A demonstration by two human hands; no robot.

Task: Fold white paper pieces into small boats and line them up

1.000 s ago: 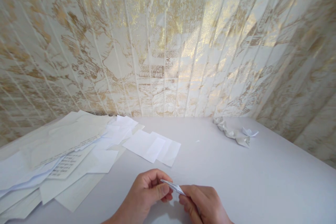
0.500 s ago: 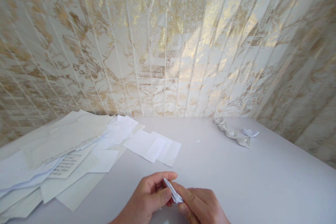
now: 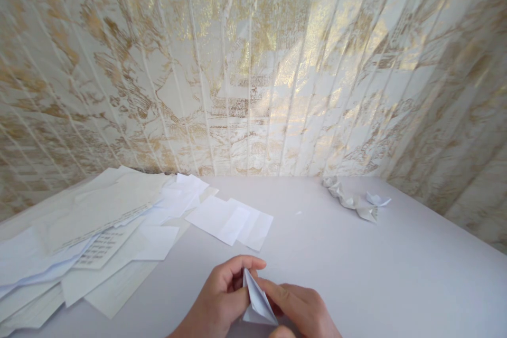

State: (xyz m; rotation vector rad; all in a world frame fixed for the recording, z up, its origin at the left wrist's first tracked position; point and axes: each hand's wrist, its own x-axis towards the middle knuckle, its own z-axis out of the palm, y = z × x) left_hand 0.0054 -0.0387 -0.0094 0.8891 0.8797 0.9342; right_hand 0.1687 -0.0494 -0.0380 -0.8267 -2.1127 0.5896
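Observation:
A small folded white paper [image 3: 258,303] is held between my two hands at the bottom centre, its layers spread into a pointed, triangular shape. My left hand [image 3: 227,293] is closed on its left side, with the thumb against the paper and the index finger curled over the top. On the other side, the fingers of my right hand [image 3: 299,303] press the paper's right edge, and the right thumb shows low at the frame's bottom. Fingers behind the paper are partly hidden.
A loose pile of paper sheets [image 3: 106,211], some printed, covers the table's left. Two small white sheets [image 3: 229,219] overlap in front of my hands. Folded paper pieces [image 3: 348,200] lie at the back right, and a tiny scrap [image 3: 298,213] lies mid-table. A patterned curtain [image 3: 253,90] hangs behind.
The folded paper has opened from a narrow, flat bundle into a wider triangular form. My right thumb has moved down, away from the paper's lower end. The other papers have not moved.

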